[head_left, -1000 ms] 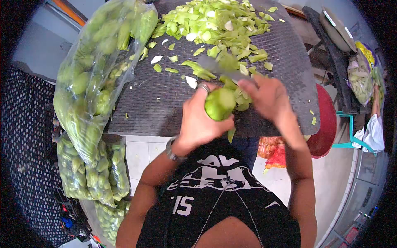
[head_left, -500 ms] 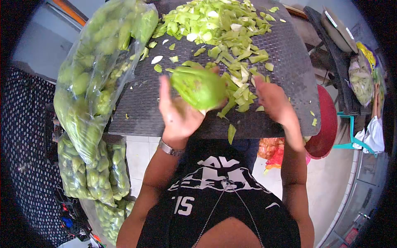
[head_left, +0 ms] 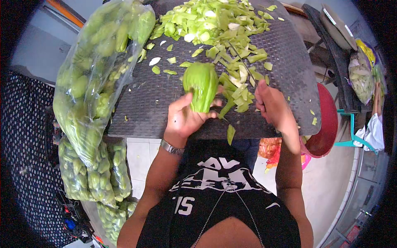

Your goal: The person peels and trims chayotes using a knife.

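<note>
A pale green, ribbed chayote (head_left: 200, 84) stands upright over the near part of the dark woven table (head_left: 153, 111). Around its lower end, the thumb and fingers of my left hand (head_left: 185, 115) are closed. My right hand (head_left: 273, 103) is closed on a knife (head_left: 245, 65), whose thin blade points away from me over the peelings; the handle is hidden in the fist. Loose strips of green peel (head_left: 240, 97) lie between the two hands. The blade and the chayote are apart.
A heap of green peelings (head_left: 211, 20) covers the far middle of the table. At the left lies a big clear bag of chayotes (head_left: 82, 82), with more filled bags (head_left: 97, 177) below it. A red basin (head_left: 324, 124) sits beyond the right edge, near a teal stool (head_left: 351, 132).
My left hand has turned the chayote from a slanted position to upright. My right hand has shifted slightly down, and the knife blade shows clearly now.
</note>
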The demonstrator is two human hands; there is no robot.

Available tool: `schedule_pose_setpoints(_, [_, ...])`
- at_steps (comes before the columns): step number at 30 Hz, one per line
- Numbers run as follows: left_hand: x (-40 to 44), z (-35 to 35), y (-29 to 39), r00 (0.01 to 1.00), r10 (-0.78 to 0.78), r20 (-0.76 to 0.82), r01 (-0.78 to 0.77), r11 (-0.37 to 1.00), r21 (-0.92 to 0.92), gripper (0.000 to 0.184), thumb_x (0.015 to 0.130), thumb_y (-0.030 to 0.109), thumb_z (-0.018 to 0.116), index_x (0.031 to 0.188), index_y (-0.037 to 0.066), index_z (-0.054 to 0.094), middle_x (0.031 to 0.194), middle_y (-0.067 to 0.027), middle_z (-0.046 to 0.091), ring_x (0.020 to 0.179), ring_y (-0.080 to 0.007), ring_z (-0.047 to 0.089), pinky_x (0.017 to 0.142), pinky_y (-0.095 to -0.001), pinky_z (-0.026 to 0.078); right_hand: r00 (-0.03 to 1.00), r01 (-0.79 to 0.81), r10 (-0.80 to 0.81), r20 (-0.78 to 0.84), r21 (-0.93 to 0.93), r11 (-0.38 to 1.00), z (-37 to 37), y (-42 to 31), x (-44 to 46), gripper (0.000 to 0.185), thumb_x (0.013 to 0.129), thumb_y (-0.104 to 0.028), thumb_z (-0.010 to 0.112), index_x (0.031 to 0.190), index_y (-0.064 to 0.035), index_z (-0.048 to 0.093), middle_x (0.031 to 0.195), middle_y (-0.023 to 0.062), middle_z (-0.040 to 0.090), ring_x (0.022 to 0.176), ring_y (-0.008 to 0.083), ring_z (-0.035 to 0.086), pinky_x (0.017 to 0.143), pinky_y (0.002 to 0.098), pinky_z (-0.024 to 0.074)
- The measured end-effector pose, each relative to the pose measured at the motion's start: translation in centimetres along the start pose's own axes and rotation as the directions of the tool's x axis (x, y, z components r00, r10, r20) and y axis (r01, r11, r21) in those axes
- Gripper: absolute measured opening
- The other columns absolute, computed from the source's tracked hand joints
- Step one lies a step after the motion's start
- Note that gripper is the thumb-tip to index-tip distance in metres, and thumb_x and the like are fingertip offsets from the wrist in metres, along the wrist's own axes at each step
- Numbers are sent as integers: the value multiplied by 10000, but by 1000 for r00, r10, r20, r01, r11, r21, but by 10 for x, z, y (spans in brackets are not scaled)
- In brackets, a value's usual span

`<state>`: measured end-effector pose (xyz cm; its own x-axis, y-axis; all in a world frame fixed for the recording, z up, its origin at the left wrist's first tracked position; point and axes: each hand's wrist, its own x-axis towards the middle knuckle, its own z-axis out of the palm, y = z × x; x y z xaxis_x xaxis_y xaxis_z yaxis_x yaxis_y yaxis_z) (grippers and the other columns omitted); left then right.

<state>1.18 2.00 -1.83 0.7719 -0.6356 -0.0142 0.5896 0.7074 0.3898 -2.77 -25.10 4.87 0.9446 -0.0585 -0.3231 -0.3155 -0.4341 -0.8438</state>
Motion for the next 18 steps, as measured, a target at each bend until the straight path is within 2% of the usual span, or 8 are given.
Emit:
schedule_pose_setpoints(2, [1, -9, 0, 999, 29, -18, -29, 999, 29, 704, 937, 512, 665, 1466, 92, 466, 1334, -168, 615, 1087, -385, 657, 759, -463, 587, 1000, 17, -17, 2, -10, 1000, 0, -1, -2, 744, 1019, -680, 434, 790, 19, 545, 645, 70, 490, 660, 185, 405, 611, 369, 407])
schedule_pose_setpoints(3, [0, -10, -1, 1000, 16, -12, -15, 999, 29, 700, 945, 517, 655, 1465, 90, 465, 1335, -171, 616, 1075, -388, 662, 756, -465, 587, 1000, 26, -26, 4, -14, 1000, 1, -1, -3, 737, 1022, -666, 446, 791, 26, 548, 637, 87, 500, 658, 191, 398, 611, 376, 412])
schedule_pose_setpoints(5, [-3, -10, -2, 1000, -11, -4, 11, 1000, 28, 692, 959, 529, 636, 1462, 85, 464, 1336, -177, 618, 1051, -394, 673, 750, -469, 587, 981, 175, -183, -59, -123, 977, 6, -2, -6, 700, 991, -646, 528, 802, 27, 561, 639, 126, 537, 623, 229, 457, 609, 401, 432])
schedule_pose_setpoints(8, [-2, 26, -8, 987, 38, -158, 2, 970, 242, 703, 984, 588, 563, 1463, 82, 470, 1345, -179, 618, 1041, -379, 688, 759, -480, 596, 939, 308, -341, -50, -323, 895, 15, -27, -26, 677, 904, -654, 646, 815, 14, 580, 677, 176, 603, 616, 319, 579, 608, 446, 473])
schedule_pose_setpoints(10, [7, 28, -10, 977, -50, -209, 77, 989, 123, 714, 990, 615, 525, 1456, 75, 485, 1352, -180, 619, 1089, -359, 681, 847, -495, 586, 903, 375, -429, -27, -439, 816, 24, -37, -35, 691, 838, -683, 698, 821, -1, 586, 707, 191, 636, 646, 376, 645, 609, 471, 502])
schedule_pose_setpoints(12, [14, 44, -20, 957, -55, -285, 64, 998, 21, 679, 1005, 619, 482, 1433, 96, 536, 1365, -155, 625, 1223, -327, 629, 1097, -507, 464, 848, 445, -530, -11, -527, 724, 35, -34, -36, 721, 775, -723, 725, 827, -17, 584, 731, 194, 654, 697, 421, 684, 611, 488, 529])
schedule_pose_setpoints(15, [23, 31, -23, 982, -183, -37, 166, 946, -279, 647, 1013, 605, 469, 1403, 96, 555, 1348, -145, 637, 1213, -316, 634, 1088, -508, 473, 807, 495, -589, 33, -582, 645, 38, -30, -33, 743, 752, -751, 714, 818, -24, 572, 749, 199, 660, 697, 413, 690, 616, 503, 544])
schedule_pose_setpoints(18, [21, 33, -25, 990, -121, -67, 114, 988, -106, 665, 1004, 621, 480, 1366, 72, 583, 1309, -135, 663, 1181, -297, 655, 1063, -483, 497, 815, 522, -567, 120, -577, 628, 33, -36, -36, 752, 742, -751, 722, 822, -20, 568, 744, 193, 660, 693, 410, 690, 618, 500, 545])
